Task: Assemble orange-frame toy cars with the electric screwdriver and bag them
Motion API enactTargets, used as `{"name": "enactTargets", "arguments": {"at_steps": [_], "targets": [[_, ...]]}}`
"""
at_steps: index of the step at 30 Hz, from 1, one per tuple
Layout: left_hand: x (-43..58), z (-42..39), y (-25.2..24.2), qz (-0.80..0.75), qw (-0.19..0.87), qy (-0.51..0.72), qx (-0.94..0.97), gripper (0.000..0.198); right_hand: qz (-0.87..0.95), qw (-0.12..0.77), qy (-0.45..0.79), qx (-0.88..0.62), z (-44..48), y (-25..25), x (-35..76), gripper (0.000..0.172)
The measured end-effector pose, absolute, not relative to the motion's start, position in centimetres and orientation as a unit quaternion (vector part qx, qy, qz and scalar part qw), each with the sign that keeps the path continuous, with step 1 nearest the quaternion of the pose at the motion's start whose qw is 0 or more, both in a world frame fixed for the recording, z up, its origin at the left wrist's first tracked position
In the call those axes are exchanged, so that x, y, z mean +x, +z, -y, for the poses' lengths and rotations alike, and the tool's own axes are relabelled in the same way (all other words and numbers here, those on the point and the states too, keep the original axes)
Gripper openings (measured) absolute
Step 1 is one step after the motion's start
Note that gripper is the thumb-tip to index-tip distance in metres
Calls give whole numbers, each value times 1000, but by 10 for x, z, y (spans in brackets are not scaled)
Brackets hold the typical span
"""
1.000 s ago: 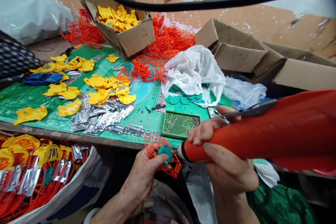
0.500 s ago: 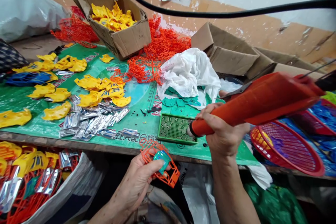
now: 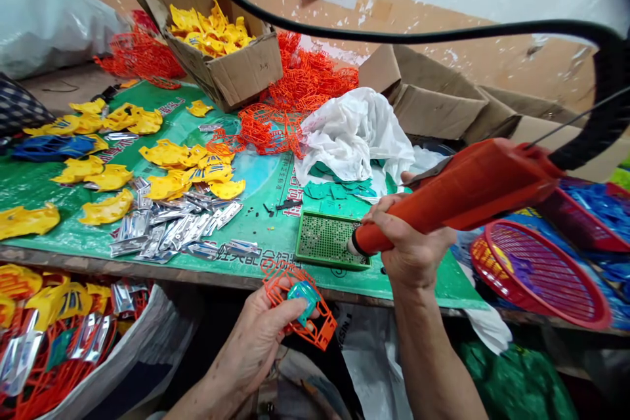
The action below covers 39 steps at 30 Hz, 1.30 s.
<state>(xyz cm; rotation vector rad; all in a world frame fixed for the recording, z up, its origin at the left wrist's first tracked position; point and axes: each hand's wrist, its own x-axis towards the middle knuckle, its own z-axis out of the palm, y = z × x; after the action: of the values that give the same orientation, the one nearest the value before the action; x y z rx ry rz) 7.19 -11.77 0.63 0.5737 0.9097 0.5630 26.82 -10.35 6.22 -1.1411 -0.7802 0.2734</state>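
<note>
My left hand (image 3: 256, 341) is closed on an orange plastic lattice piece (image 3: 319, 328) with a small teal part (image 3: 304, 296) pressed under the thumb, held below the table's front edge. My right hand (image 3: 411, 246) is wrapped round an orange powered screwdriver (image 3: 467, 190) with a black hose (image 3: 605, 111) at its back. The tool's tip sits over the right end of a green perforated tray (image 3: 325, 239) that holds small screws.
The green table mat (image 3: 266, 184) carries yellow plastic parts (image 3: 167, 174), silver foil pieces (image 3: 172, 226), orange lattice frames (image 3: 295, 98), a white bag (image 3: 354, 131) and a cardboard box (image 3: 231, 72) of yellow parts. A red basket (image 3: 536, 275) lies right. A bag of assembled pieces (image 3: 54, 328) sits lower left.
My right hand has lifted the screwdriver off the orange piece and carried it up and right to the green tray. My left hand has stayed nearly still with its piece.
</note>
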Motion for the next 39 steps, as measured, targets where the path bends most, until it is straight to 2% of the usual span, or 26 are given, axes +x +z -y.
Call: {"name": "enactTargets", "arguments": {"at_steps": [4, 15, 19, 23, 30, 39], "targets": [[73, 118, 7, -426, 821, 271, 267, 21, 355, 767, 123, -521, 103, 59, 269, 32], [70, 119, 5, -406, 830, 280, 259, 24, 368, 763, 103, -521, 102, 60, 267, 21], [70, 120, 7, -382, 841, 281, 260, 20, 349, 782, 124, -502, 104, 69, 269, 28], [71, 120, 6, -371, 847, 288, 248, 22, 353, 796, 174, -461, 119, 91, 260, 37], [71, 119, 5, -351, 855, 287, 252, 20, 372, 773, 363, -363, 155, 105, 231, 51], [72, 120, 5, -320, 865, 292, 253, 18, 404, 758, 369, -356, 157, 97, 220, 53]]}}
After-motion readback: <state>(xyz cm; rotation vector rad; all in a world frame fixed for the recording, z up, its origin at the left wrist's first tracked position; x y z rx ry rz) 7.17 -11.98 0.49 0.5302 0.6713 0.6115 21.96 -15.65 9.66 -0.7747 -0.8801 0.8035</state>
